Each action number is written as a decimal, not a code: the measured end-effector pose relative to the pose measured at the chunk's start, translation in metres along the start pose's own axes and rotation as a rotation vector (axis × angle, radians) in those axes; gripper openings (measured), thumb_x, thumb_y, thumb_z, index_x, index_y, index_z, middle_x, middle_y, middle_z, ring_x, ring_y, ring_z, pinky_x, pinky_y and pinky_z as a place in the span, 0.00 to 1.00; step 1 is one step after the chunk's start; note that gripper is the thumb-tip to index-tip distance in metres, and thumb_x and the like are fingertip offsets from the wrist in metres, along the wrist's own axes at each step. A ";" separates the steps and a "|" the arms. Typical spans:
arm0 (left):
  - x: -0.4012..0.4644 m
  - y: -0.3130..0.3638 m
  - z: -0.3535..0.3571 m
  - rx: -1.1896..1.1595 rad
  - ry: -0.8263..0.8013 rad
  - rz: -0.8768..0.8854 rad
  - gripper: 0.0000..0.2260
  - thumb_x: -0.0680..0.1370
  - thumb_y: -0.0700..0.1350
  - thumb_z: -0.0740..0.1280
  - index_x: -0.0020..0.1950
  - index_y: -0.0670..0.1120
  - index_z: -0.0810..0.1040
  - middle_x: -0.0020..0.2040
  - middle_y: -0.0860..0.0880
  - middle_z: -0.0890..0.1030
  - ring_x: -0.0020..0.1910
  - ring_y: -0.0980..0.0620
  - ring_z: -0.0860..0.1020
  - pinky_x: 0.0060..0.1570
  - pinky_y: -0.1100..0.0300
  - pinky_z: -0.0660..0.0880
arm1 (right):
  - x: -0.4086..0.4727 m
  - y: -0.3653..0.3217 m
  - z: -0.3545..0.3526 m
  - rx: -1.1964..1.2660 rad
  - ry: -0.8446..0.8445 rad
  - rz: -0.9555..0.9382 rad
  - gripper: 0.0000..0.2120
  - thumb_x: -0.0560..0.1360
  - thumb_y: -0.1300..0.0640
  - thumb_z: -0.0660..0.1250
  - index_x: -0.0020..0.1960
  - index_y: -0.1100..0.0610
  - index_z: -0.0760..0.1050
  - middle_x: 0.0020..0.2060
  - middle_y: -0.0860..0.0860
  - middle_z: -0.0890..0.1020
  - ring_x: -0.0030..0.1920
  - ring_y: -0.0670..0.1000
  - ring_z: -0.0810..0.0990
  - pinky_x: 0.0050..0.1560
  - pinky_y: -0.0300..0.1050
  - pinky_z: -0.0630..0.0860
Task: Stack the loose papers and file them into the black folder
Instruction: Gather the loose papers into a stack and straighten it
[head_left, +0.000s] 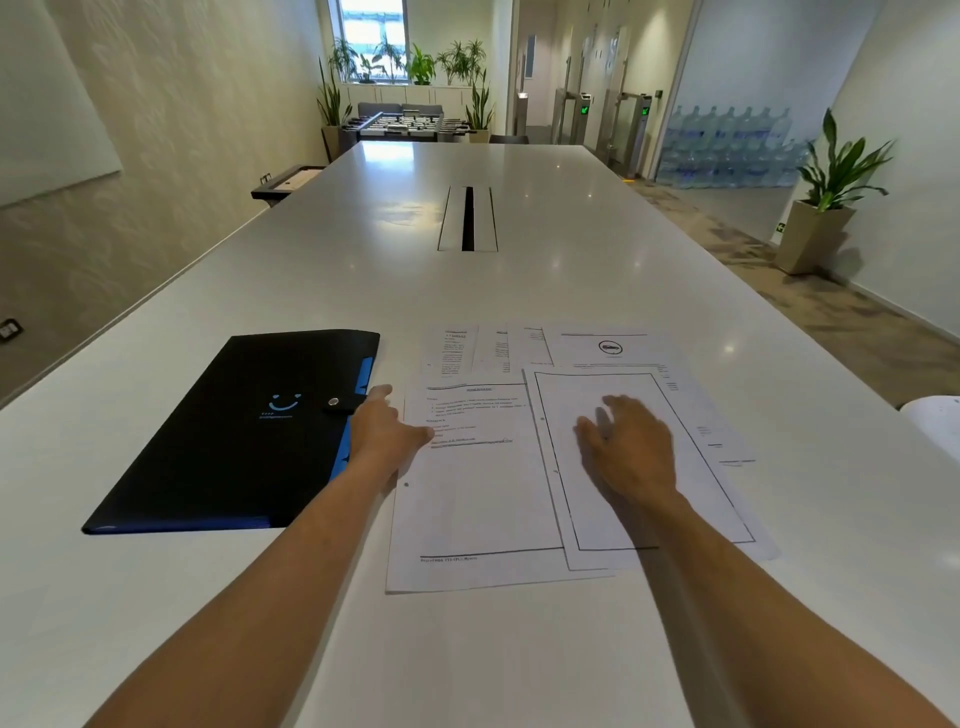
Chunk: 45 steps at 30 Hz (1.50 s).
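Both hands lie open and empty, left hand (382, 428) beside the snapped black folder (228, 436), right hand (626, 447) flat on loose papers (483, 499) that could skid off the bench (467, 649).

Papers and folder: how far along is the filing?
Done: nothing visible. The loose papers lie fanned and overlapping on the table. The black folder lies flat, its snap strap across the edge. In hand: the right hand is over the framed sheet, the left hand at the papers' left edge beside the folder. Left: squaring the stack, opening the folder, filing.
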<state>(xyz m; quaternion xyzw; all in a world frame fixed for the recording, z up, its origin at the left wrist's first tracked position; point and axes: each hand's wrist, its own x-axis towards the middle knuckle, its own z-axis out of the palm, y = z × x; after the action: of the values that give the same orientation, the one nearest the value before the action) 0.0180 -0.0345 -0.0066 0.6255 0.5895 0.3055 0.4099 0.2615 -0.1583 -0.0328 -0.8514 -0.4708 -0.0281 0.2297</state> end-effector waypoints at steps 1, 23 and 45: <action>-0.001 -0.001 -0.003 -0.035 -0.019 0.004 0.37 0.70 0.37 0.76 0.75 0.44 0.62 0.67 0.40 0.73 0.63 0.46 0.74 0.60 0.55 0.71 | 0.002 0.003 -0.004 -0.022 0.044 0.071 0.25 0.77 0.45 0.59 0.67 0.60 0.70 0.66 0.59 0.75 0.68 0.59 0.70 0.67 0.59 0.66; -0.013 -0.027 0.004 -0.018 0.016 0.222 0.24 0.76 0.42 0.70 0.70 0.51 0.67 0.57 0.47 0.80 0.51 0.51 0.81 0.50 0.51 0.81 | 0.019 0.033 -0.044 0.023 -0.130 0.526 0.45 0.58 0.37 0.77 0.68 0.51 0.60 0.61 0.60 0.72 0.61 0.63 0.73 0.60 0.61 0.68; -0.016 -0.027 0.008 -0.017 -0.012 0.219 0.30 0.75 0.53 0.70 0.75 0.52 0.63 0.70 0.42 0.72 0.69 0.45 0.71 0.63 0.50 0.71 | -0.015 -0.053 0.006 0.332 -0.091 0.137 0.18 0.71 0.59 0.70 0.59 0.63 0.72 0.54 0.60 0.73 0.57 0.60 0.72 0.53 0.46 0.68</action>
<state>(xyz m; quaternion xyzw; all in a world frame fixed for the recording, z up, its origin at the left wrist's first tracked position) 0.0095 -0.0520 -0.0321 0.6844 0.5124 0.3499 0.3829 0.2091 -0.1442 -0.0229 -0.8321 -0.4198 0.1042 0.3472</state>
